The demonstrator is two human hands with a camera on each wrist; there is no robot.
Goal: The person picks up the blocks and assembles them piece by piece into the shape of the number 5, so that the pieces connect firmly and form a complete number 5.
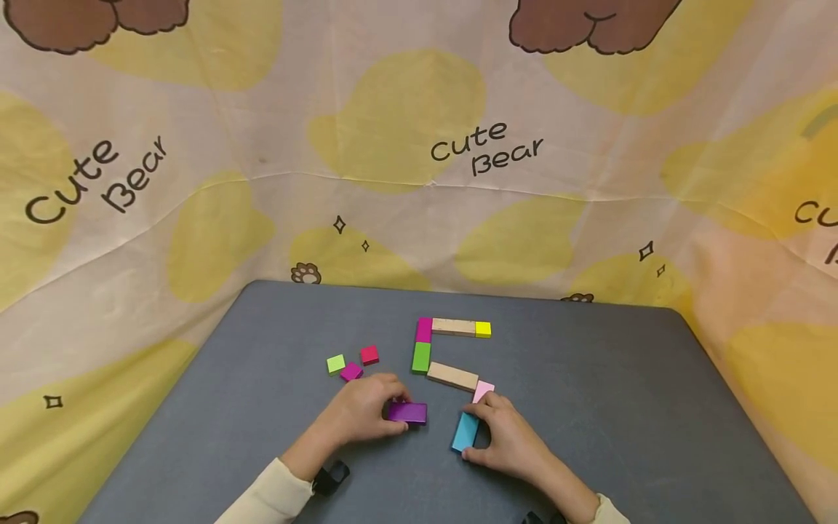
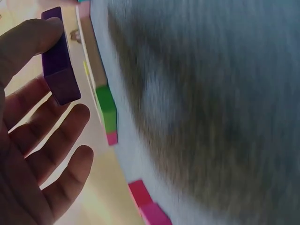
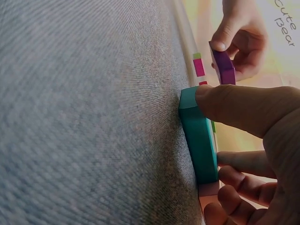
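pinched between thumb and fingers, a purple block (image 1: 407,414) is in the left hand (image 1: 368,409) in the head view; the right hand (image 1: 513,437) grips a blue block (image 1: 465,432) by its ends, at four o'clock from the purple one, on the grey table (image 1: 622,378). just at the blue block's one o'clock is a pink block (image 1: 484,391), with a wooden block (image 1: 453,375) at its ten o'clock, then a green block (image 1: 422,358) and, at that one's twelve, a magenta block (image 1: 424,330). lime (image 1: 336,364), violet (image 1: 351,372) and red cubes (image 1: 369,354) sit at eleven o'clock from the left hand.

in the left wrist view, the purple block is at ten o'clock, held clear of the table, thumb on its face.

in the right wrist view, the thumb presses the blue block's near end; the pink block meets its far end at six o'clock. the purple block shows toward one o'clock.
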